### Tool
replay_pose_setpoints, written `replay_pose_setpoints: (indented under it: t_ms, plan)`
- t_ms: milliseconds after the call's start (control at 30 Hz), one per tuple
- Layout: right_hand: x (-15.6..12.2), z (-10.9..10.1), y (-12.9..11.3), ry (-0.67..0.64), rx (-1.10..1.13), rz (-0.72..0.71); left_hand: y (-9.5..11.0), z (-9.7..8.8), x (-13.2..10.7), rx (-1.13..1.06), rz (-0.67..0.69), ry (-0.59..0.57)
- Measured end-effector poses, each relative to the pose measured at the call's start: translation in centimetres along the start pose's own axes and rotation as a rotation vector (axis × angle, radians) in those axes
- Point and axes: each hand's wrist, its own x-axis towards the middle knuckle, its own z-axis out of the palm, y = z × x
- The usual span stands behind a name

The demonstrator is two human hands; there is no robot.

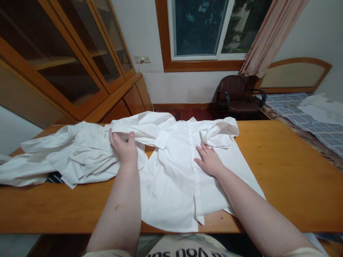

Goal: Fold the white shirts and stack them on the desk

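A white button-up shirt (174,178) lies spread front-up on the wooden table (289,178). My left hand (123,148) pinches the shirt's left sleeve (142,130), which is folded across toward the collar. My right hand (209,160) rests flat, fingers spread, on the shirt's chest just right of the button placket. The right sleeve (221,132) is folded in near the shoulder.
A pile of other white garments (61,157) lies on the table's left, over something dark and striped (55,177). A wooden glass-door cabinet (66,60) stands at left. A brown chair (235,96) and a bed with a checked cover (316,121) lie beyond.
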Motion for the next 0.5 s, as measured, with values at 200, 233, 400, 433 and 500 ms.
replay_pose_setpoints:
  t_ms: [200,233,400,433,500]
  plan:
    - [0.0,0.0,0.1,-0.011,-0.011,-0.001,-1.5,-0.4,0.9,0.165,-0.182,0.117]
    - [0.0,0.0,0.1,-0.010,-0.011,0.000,-1.6,-0.3,1.0,0.173,-0.219,0.098]
    - [-0.1,0.1,-0.1,-0.005,-0.003,0.003,-1.2,-0.6,0.7,0.165,-0.261,0.104]
    - [-0.1,0.1,-0.1,-0.004,-0.002,0.002,-0.8,-0.7,0.5,0.164,-0.233,0.143]
    - [-0.1,0.1,-0.1,0.000,0.000,-0.003,0.3,-0.8,-0.1,0.177,-0.123,0.198]
